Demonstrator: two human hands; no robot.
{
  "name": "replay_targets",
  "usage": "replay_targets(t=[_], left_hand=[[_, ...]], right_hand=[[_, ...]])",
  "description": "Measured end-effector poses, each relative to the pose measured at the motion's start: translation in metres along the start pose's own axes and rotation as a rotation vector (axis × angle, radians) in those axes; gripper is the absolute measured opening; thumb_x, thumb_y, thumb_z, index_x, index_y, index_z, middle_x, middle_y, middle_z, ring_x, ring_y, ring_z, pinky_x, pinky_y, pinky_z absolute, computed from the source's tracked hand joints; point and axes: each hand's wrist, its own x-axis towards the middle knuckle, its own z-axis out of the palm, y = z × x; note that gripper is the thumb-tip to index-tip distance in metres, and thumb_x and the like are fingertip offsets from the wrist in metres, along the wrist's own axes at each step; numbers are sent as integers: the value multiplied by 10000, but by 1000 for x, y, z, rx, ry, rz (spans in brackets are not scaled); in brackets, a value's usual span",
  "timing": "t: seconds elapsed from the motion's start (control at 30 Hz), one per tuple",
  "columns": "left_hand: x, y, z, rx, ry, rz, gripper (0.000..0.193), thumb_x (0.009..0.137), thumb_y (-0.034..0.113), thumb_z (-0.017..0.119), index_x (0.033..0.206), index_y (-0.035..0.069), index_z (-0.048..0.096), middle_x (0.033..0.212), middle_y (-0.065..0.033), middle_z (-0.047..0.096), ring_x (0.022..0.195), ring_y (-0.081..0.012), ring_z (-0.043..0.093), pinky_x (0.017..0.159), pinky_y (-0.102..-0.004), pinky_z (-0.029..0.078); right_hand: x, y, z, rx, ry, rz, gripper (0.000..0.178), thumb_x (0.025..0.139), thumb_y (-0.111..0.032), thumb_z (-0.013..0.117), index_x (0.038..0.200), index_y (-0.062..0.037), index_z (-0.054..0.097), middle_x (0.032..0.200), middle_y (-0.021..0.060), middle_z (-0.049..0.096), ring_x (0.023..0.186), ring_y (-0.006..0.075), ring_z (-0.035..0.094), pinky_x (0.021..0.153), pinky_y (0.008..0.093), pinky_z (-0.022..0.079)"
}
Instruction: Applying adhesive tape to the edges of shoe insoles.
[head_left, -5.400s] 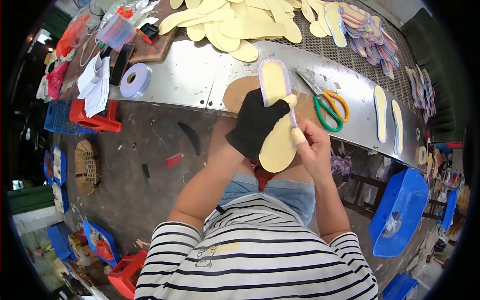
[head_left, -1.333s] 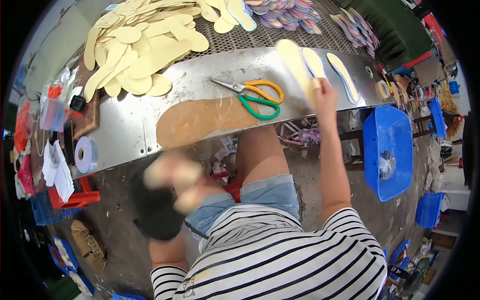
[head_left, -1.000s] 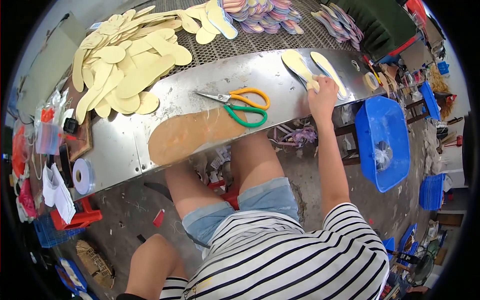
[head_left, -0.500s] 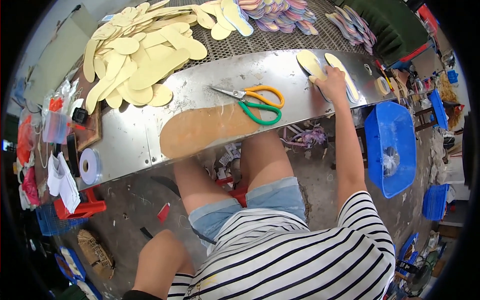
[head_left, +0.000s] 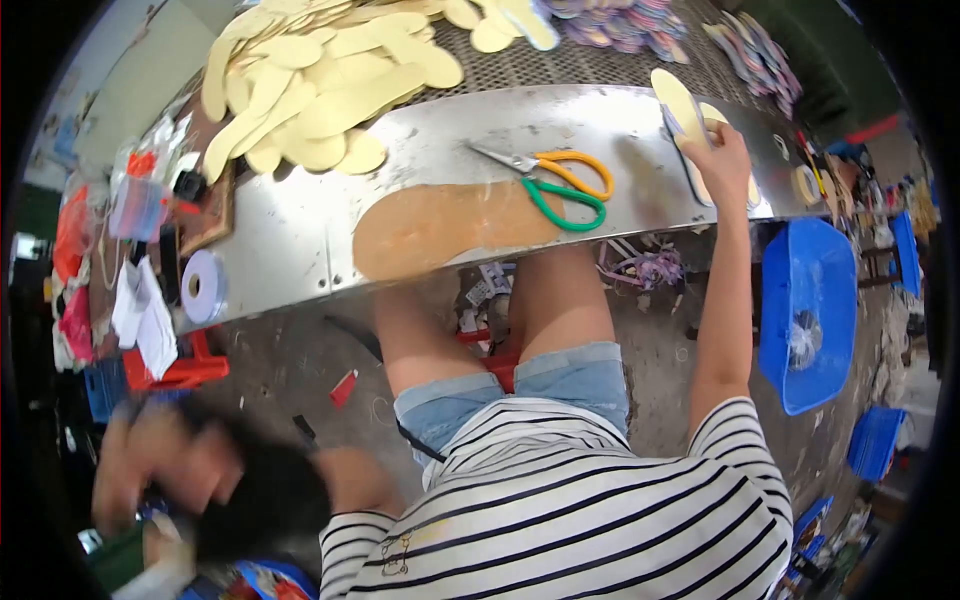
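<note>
At the right of the metal table my right hand (head_left: 722, 165) is closed on a pale yellow insole (head_left: 678, 100), tilted up off the surface. Other insoles with bluish edges (head_left: 712, 112) lie beneath and behind that hand, partly hidden by it. My left hand (head_left: 170, 460), with a black covering on the forearm, is out at the lower left, away from the table. Motion smears its fingers, so any grip is unclear; a blurred pale thing shows just below. Scissors (head_left: 525, 165) with one orange and one green handle lie mid-table, overlapping a brown sole-shaped sheet (head_left: 440, 230).
A heap of yellow insoles (head_left: 330, 90) covers the far left, with patterned stacks (head_left: 620, 30) at the back. A tape roll (head_left: 204, 286) stands at the left edge. A blue tub (head_left: 808, 310) is at the right, a red stool (head_left: 180, 360) at the lower left.
My right hand has lifted an insole off the table. My left hand has swung out into view at the lower left. The whole view has shifted slightly.
</note>
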Motion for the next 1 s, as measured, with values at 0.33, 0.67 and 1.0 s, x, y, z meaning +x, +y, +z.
replay_targets(t=[0.33, 0.67, 1.0], left_hand=[[50, -105, -50, 845, 427, -100, 416, 907, 260, 497, 1211, -18, 437, 1107, -187, 568, 957, -263, 601, 817, -361, 500], [49, -83, -65, 533, 515, -474, 401, 856, 293, 553, 1088, -31, 504, 932, -188, 636, 797, -248, 643, 715, -324, 521], [36, -129, -109, 827, 829, -149, 269, 830, 169, 591, 1029, -11, 594, 876, -96, 640, 769, -180, 619, 680, -324, 510]], right_hand=[[-138, -162, 13, 528, -566, -431, 420, 632, -128, 708, 1017, -20, 579, 913, 135, 540, 877, 293, 515, 757, 363, 452], [-68, -119, 45, 221, -577, -252, 442, 679, -58, 619, 1109, -23, 524, 927, 157, 560, 861, 294, 586, 754, 354, 468], [-96, -136, 9, 1868, -602, 397, 514, 918, -309, 470, 1323, -11, 362, 1278, 128, 446, 1036, 232, 530, 839, 360, 479]])
